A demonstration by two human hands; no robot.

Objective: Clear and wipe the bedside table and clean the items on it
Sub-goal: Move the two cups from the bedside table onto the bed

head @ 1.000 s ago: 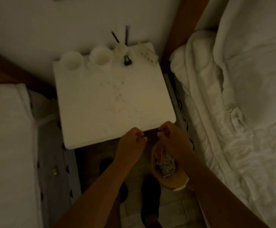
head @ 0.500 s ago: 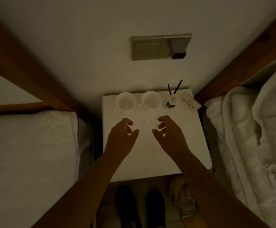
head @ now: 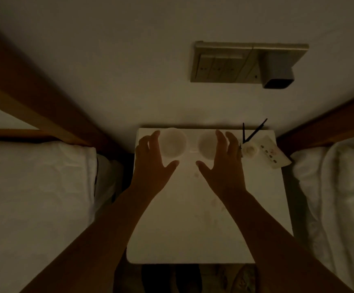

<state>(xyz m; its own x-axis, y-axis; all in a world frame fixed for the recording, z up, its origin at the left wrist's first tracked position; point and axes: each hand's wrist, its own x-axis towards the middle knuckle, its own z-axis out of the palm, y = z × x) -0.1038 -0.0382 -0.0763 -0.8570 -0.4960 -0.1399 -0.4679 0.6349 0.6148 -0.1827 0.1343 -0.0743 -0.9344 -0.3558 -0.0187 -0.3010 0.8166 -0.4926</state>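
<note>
- Two white cups are seen at the back edge of the bedside table [head: 203,229]: left cup [head: 173,144], right cup [head: 207,145].
- Both hands, left hand [head: 150,166] and right hand [head: 222,166], are spread open, nothing yet gripped.
- Each cup should be encircled fully and lifted straight up, clear of the small holder [head: 249,150].

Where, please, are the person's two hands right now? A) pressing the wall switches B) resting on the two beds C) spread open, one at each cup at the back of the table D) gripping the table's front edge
C: the left hand is open at the left cup, and the right hand is open at the right cup.
</note>
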